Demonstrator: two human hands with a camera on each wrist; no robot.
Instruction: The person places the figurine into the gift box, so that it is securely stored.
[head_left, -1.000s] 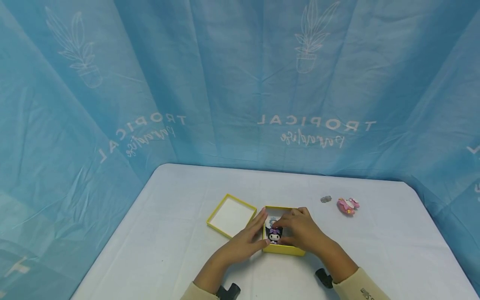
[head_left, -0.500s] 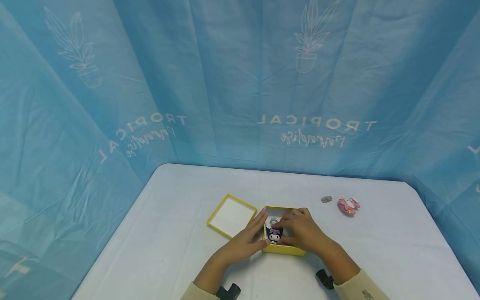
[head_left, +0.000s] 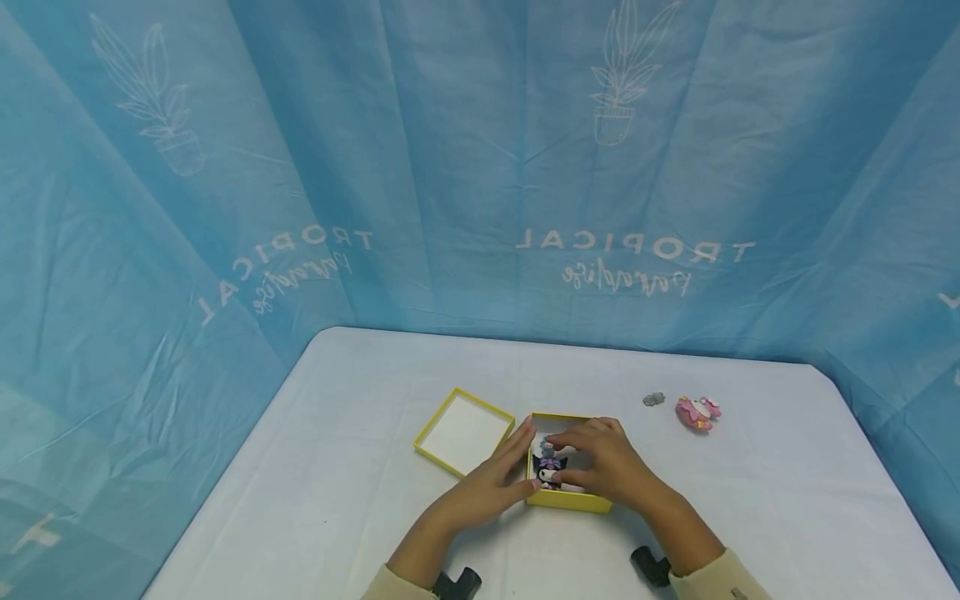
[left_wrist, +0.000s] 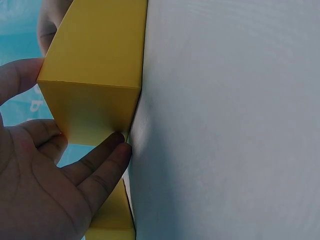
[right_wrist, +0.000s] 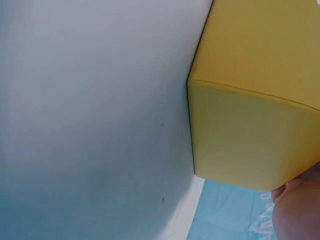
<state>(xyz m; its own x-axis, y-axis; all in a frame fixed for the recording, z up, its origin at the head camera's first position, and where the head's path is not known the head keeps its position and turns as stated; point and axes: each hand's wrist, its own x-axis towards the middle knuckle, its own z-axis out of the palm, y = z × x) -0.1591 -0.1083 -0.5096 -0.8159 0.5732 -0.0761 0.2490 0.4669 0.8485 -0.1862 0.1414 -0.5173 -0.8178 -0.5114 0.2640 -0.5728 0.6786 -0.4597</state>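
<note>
Touching with parted right fingers (head_left: pixel 574 478) a black-eared figurine (head_left: pixel 547 473), likely light, rigid, slick and best pinched by its head, inside a yellow box (head_left: pixel 567 500) braced by nearly straight left fingers (head_left: pixel 511 453).

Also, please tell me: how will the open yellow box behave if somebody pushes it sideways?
The open yellow box should probably keep its shape: its walls stand straight with crisp edges. It seems unlikely to roll, since it sits flat on the white table. Its smooth-looking sides might feel a little slippery.
</note>
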